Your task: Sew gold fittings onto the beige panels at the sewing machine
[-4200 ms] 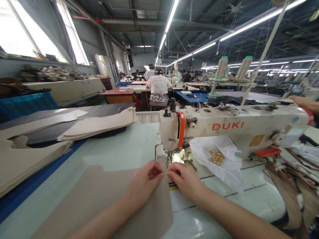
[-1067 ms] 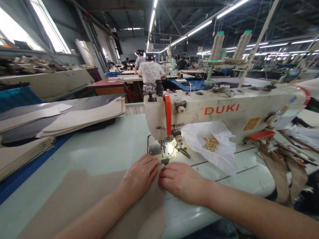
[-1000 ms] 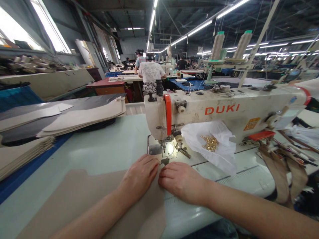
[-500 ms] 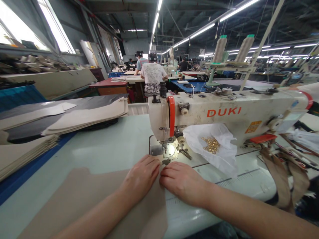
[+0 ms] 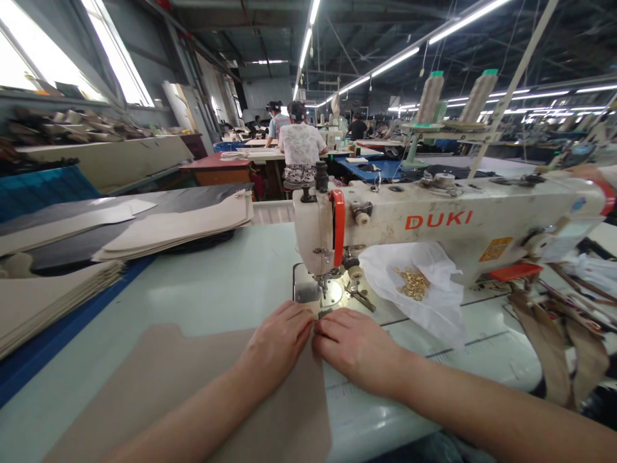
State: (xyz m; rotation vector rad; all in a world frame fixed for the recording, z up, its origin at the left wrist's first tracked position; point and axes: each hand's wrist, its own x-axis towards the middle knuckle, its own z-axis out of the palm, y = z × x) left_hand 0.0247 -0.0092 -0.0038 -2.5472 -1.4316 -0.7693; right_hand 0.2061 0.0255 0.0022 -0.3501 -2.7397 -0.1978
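Observation:
A large beige fabric panel (image 5: 202, 360) lies flat on the pale green sewing table, its narrow upper end reaching the sewing machine's needle area (image 5: 324, 292). My left hand (image 5: 282, 337) rests on the panel near that end, fingers bent and pinching its edge. Close beside it, my right hand (image 5: 357, 347) is closed at the panel's right edge, thumb and fingers together. The fingertips of both hands nearly meet just in front of the presser foot, and they cover the bit of fabric between them. The white machine (image 5: 434, 222) has an orange-red lever.
Under the machine arm, a white bag (image 5: 443, 289) holds small gold-coloured metal pieces (image 5: 412, 283). Stacked beige panels (image 5: 178, 225) lie at left. Brown straps (image 5: 540, 341) hang at right. Thread cones (image 5: 430, 99) stand behind the machine. Other people (image 5: 301, 145) work farther back.
The whole view has shifted slightly, so everything sits a little farther right and lower. Both hands keep nearly the same place and grip against the machine.

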